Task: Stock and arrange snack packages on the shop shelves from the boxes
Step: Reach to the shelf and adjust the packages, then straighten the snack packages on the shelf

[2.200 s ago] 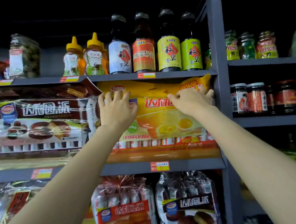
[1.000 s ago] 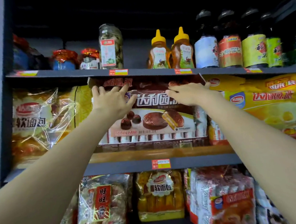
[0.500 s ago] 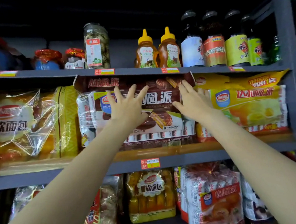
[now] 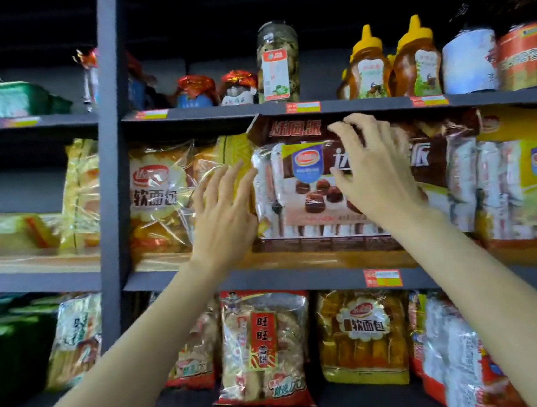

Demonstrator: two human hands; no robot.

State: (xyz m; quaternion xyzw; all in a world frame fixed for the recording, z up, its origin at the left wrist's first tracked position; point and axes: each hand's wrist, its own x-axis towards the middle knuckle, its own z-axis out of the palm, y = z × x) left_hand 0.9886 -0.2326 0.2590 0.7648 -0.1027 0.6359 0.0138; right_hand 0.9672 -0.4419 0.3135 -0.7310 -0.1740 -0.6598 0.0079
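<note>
A brown chocolate-pie package [image 4: 305, 192] stands on the middle shelf [image 4: 301, 276], with another brown pack lying on top of it. My right hand [image 4: 376, 172] is spread in front of its face, fingers loosely bent, holding nothing. My left hand [image 4: 225, 214] reaches with straight fingers toward the gap between the brown package and the clear yellow soft-bread bag [image 4: 160, 198] to its left; whether it touches either is unclear. A yellow pie package [image 4: 536, 175] stands to the right of the brown one.
Jars, honey bottles [image 4: 394, 60] and sauce bottles line the shelf above. Rice-cracker bags [image 4: 262, 349] and a soft-bread bag [image 4: 364, 335] fill the shelf below. A dark upright post [image 4: 109, 187] divides off the left shelf bay with more packs.
My view has swung left along the shelf. Both hands have come off the brown package's face and shifted left, the left hand now near the yellow bread bag.
</note>
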